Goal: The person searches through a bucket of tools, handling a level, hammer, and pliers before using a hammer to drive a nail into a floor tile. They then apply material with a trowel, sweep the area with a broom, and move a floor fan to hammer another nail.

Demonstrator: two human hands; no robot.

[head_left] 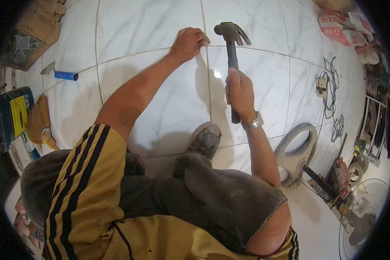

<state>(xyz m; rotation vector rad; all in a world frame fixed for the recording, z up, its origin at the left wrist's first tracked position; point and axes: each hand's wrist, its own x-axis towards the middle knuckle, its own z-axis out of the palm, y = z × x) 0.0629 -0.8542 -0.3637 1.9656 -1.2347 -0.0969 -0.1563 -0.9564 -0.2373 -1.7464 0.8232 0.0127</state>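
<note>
A claw hammer [232, 52] with a dark head and handle is in my right hand [242, 93], fingers wrapped round the lower grip. Its head points away from me, above the white marbled floor tiles [160, 86]. Further left, my left hand [189, 43] is low over the tiles, beside the spot where two joint lines cross. Its fingers are curled and pressed together; whatever they pinch, if anything, is too small to make out. The hammer head is to the right of these fingers, apart from them. My shoe [205, 141] is planted on the floor between my arms.
On the left lie a blue-handled tool [66, 75], a green case [14, 112] and a brush-like broom [40, 117]. To the right are a tangled cord [330, 93], a grey oval-holed piece [297, 143] and a fan [364, 212]. Red-and-white sacks [333, 28] sit at the far right.
</note>
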